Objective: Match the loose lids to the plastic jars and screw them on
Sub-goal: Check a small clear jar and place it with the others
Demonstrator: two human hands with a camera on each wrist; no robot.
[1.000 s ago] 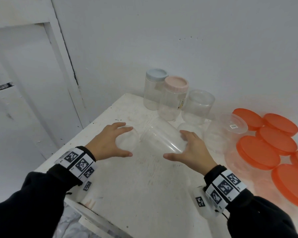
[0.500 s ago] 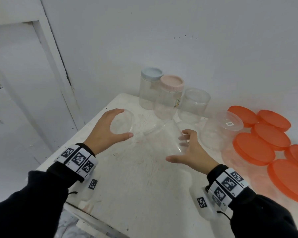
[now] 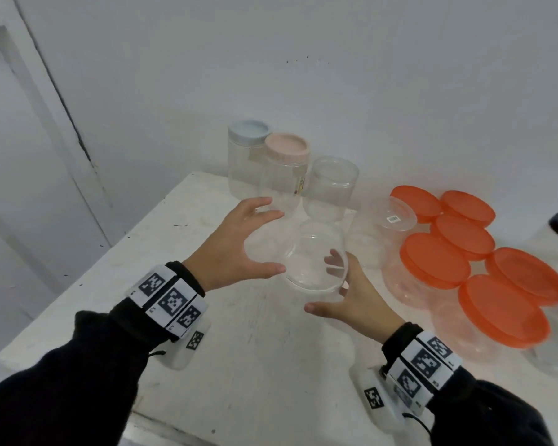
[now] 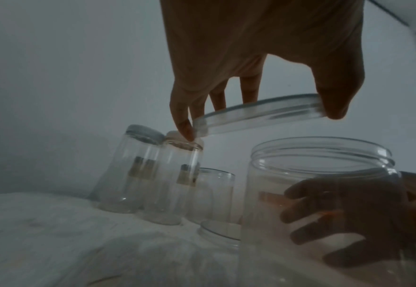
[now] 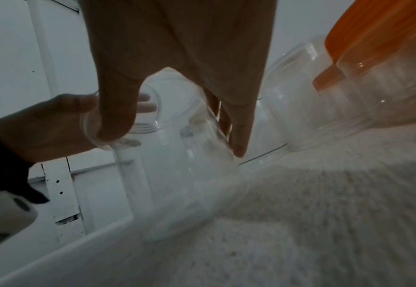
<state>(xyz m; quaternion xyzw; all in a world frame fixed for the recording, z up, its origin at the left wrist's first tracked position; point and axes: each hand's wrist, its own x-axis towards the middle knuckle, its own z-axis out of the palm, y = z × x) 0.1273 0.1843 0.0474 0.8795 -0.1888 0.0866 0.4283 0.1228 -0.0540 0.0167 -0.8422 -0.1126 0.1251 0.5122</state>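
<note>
While the white table lies bare from its near edge to the hands, capped jars line the back and orange-lidded jars crowd the right. Left hand pinches the clear lid, tilted, just above the open clear jar, which the right hand grips by its side.

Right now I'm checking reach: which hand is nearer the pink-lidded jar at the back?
Left. The left hand, holding the clear lid, has fingertips just in front of the pink-lidded jar. The right hand grips the open jar, farther forward.
</note>
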